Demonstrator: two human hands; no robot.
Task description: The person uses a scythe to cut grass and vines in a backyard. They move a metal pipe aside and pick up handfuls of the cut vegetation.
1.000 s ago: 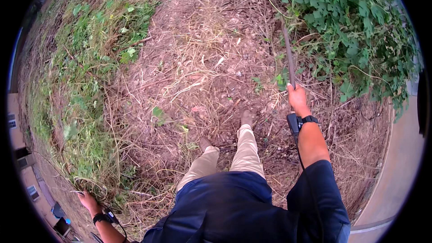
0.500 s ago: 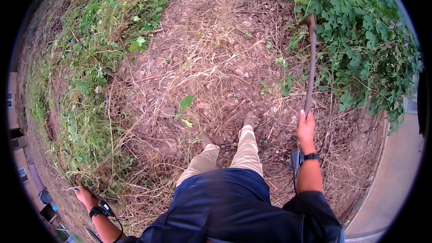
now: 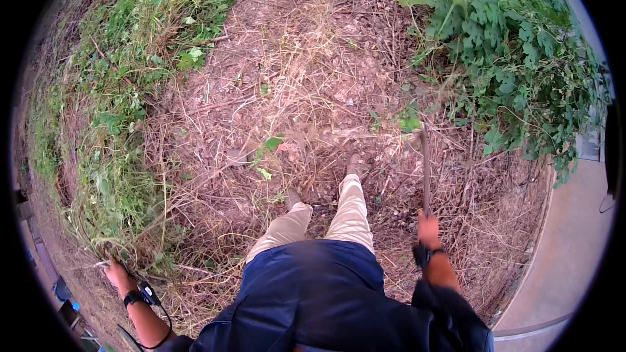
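Note:
On the right, my right hand is closed around the lower end of a long brown handle. This belongs to a hooked-head tool; its far end is blurred near some low green leaves. At the lower left, my left hand is closed on pale vine stems at the edge of a heap of cut vines. The heap is a tangle of green leaves and dry stalks, and it hides part of the grip. Each wrist has a dark band with a small device.
A dense leafy green bush stands at the right, beside a concrete strip. Dry stalks and leaf litter cover the brown soil ahead of my feet. More cut vines lie along the left.
My right hand has drawn the tool back toward me and slightly left, away from the bush. My left hand keeps its hold on the vine stems, almost unmoved.

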